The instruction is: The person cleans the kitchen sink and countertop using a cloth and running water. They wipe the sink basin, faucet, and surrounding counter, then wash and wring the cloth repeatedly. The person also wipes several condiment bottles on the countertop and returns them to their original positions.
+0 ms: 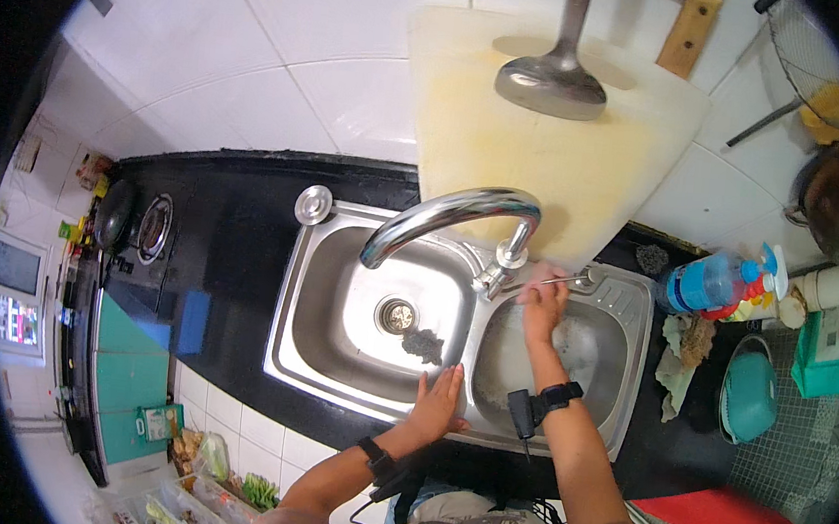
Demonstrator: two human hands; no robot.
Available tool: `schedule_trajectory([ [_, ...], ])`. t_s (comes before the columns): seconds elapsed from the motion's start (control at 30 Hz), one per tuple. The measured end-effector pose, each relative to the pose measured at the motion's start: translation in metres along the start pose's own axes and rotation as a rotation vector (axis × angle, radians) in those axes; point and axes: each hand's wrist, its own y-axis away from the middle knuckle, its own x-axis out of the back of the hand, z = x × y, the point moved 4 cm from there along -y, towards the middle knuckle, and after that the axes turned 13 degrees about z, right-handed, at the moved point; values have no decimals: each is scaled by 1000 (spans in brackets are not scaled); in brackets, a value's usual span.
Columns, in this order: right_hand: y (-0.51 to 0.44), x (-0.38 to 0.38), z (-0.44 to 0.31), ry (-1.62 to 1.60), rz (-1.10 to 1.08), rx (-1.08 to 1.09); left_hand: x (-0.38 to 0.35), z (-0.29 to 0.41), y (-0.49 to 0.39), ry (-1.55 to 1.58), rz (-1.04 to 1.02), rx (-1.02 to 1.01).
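Before me is a stainless steel double sink (372, 399) with a curved chrome faucet (461, 206) at its back. My left hand (437, 409) rests flat on the front of the divider between the basins, fingers spread. A dark metal scouring pad (422, 346) lies beside the drain strainer (399, 316) in the left basin. Over the back of the right basin, my right hand (546, 301) is next to the soap dispenser's spout (564, 280); a pinkish blur lies at its fingertips, and whether it grips anything is unclear. Cloudy, foamy water (505, 350) stands in the right basin.
A cutting board (546, 154) leans on the wall behind the faucet, with a hanging steel ladle (552, 84) before it. Right of the sink are a blue bottle (706, 283), rags (678, 356) and a teal basket (749, 397). A steel lid (313, 205) sits at the sink's back left corner.
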Motion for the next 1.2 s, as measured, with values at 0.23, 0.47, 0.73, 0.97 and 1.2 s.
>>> schedule_trajectory([
  [0.23,3,-16,-15,325,-32,131,2,2,-1,-12,-5,-16],
  [0.47,27,-20,-2,24,13,79,4,5,-2,-29,-26,-7],
  [0.73,94,-11,-49,155,-328,294,8,-1,1,-59,-19,-62],
  [0.97,153,47,-83,203,-810,432,24,-23,21,203,163,39],
  [1.2,172,98,-58,55,-1182,422,42,-59,49,235,115,173],
])
